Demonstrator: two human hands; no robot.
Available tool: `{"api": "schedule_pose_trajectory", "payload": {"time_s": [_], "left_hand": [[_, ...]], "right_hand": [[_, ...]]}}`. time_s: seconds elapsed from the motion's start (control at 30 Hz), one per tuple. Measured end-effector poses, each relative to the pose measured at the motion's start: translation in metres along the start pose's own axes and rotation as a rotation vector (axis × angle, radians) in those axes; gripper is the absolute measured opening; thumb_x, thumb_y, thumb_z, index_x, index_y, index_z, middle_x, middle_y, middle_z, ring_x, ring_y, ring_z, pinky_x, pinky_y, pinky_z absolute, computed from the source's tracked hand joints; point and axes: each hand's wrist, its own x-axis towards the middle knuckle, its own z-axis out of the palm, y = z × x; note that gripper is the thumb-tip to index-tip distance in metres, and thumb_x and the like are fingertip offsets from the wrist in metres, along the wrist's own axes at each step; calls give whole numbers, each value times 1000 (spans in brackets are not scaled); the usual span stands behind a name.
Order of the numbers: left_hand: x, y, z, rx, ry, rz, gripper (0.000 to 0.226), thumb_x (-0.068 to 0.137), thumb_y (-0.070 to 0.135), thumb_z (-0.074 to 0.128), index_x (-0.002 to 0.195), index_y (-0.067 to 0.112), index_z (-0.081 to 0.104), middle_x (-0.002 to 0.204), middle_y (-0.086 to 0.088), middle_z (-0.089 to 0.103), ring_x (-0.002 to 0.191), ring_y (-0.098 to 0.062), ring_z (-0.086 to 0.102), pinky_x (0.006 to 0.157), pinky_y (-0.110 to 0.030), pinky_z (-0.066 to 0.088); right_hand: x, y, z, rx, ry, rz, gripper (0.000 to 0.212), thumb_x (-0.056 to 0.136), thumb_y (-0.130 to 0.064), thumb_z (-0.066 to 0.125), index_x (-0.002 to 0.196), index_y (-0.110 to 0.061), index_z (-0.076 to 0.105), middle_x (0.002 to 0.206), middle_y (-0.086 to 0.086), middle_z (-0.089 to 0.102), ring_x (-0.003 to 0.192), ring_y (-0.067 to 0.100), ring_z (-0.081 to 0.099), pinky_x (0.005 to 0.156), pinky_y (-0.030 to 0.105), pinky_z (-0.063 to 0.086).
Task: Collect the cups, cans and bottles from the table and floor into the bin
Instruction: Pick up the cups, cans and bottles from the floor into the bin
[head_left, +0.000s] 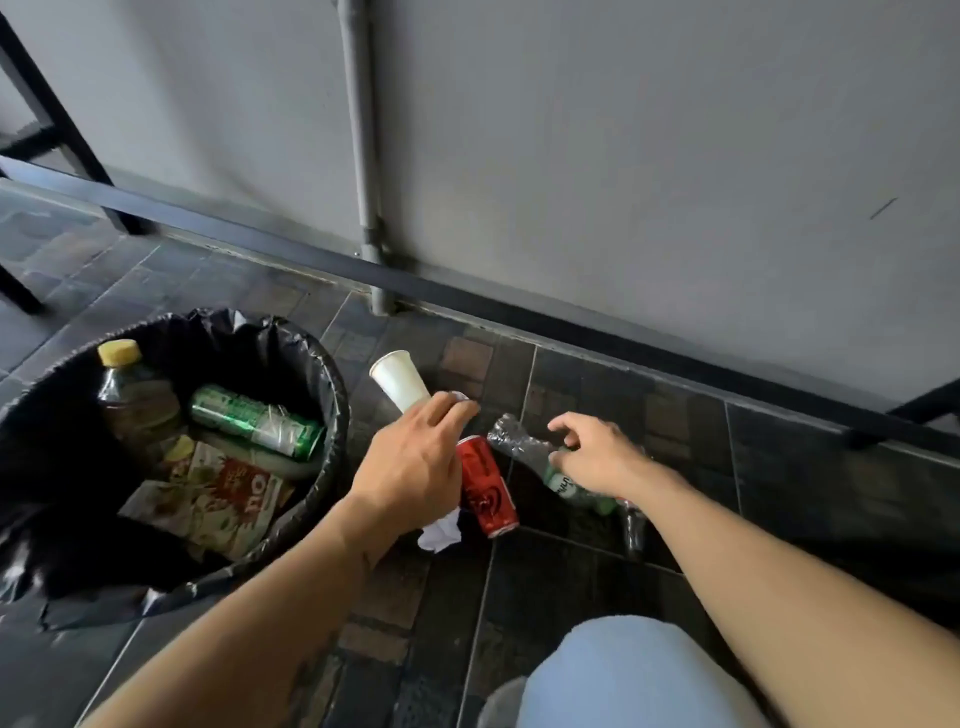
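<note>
In the head view the left hand (415, 457) is closed around a white paper cup (397, 382), tilted, just right of the black-lined bin (322, 395). The right hand (597, 454), fingers spread, touches a crushed clear plastic bottle (519, 441) on the tiled floor (649, 415), beside a red can (485, 486).

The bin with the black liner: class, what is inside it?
Inside the bin lie a yellow-capped bottle, a green can and printed wrappers. Anything beneath them is covered.
</note>
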Motion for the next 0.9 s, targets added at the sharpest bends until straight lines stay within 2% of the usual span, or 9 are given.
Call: {"api": "schedule_pose_trajectory", "payload": {"time_s": [0.07, 0.2, 0.37, 0.5, 0.57, 0.7, 0.77, 0.83, 0.9], "left_hand": [[-16, -7, 35, 5, -117, -48, 54, 75, 21, 42, 126, 14, 60, 117, -6, 64, 95, -33, 66, 61, -44, 57], [-42, -31, 84, 69, -276, -128, 49, 72, 18, 64, 121, 16, 63, 112, -2, 64, 92, -27, 64, 67, -43, 57], [-52, -48, 120, 192, -423, -168, 62, 70, 31, 74, 129, 17, 64, 130, -7, 61, 107, -30, 63, 78, -42, 56], [-56, -52, 141, 253, -515, -193, 70, 54, 28, 89, 120, 16, 70, 129, -16, 64, 101, -36, 68, 64, -44, 59], [-57, -52, 151, 275, -525, -188, 77, 49, 28, 93, 122, 16, 71, 132, -18, 63, 102, -36, 68, 62, -45, 60], [-56, -48, 161, 278, -522, -186, 82, 46, 23, 94, 124, 15, 70, 132, -16, 64, 102, -34, 67, 60, -43, 59], [-54, -42, 159, 277, -503, -173, 71, 63, 20, 88, 129, 15, 64, 133, -12, 60, 105, -33, 63, 67, -41, 59], [-56, -42, 161, 300, -490, -168, 58, 85, 17, 69, 139, 16, 49, 139, -8, 49, 115, -30, 53, 82, -36, 54], [-59, -44, 160, 285, -473, -197, 52, 88, 17, 62, 137, 19, 46, 136, -5, 47, 115, -25, 49, 84, -32, 51]], "right_hand": [[5, 7, 14, -64, -49, -26, 46, 88, -31, 65, 132, -33, 54, 131, 2, 57, 111, 21, 57, 91, 32, 47], [19, 11, 52, -113, -144, -82, 64, 87, -35, 64, 145, -32, 38, 147, 3, 47, 130, 24, 49, 104, 39, 43], [38, 7, 100, -159, -134, -72, 72, 91, -39, 59, 149, -28, 18, 137, 10, 49, 117, 32, 55, 94, 46, 47], [40, 1, 119, -272, -84, -30, 77, 89, -45, 55, 149, -29, 8, 140, 13, 44, 121, 37, 52, 92, 47, 45], [39, -2, 123, -313, -103, -28, 84, 90, -47, 56, 151, -30, 1, 144, 15, 40, 123, 39, 52, 94, 48, 45], [39, -8, 129, -349, -139, -73, 90, 92, -40, 58, 153, -33, -8, 147, 17, 34, 121, 40, 53, 92, 49, 46], [38, -9, 133, -335, -140, -85, 92, 93, -32, 60, 152, -34, -10, 147, 17, 32, 120, 39, 54, 91, 47, 47], [38, -6, 138, -280, -127, -80, 95, 91, -25, 61, 152, -38, -11, 149, 15, 29, 121, 37, 53, 92, 46, 48], [37, -3, 142, -208, -105, -79, 95, 90, -24, 59, 151, -41, -11, 148, 13, 29, 120, 35, 53, 95, 47, 49]]}}
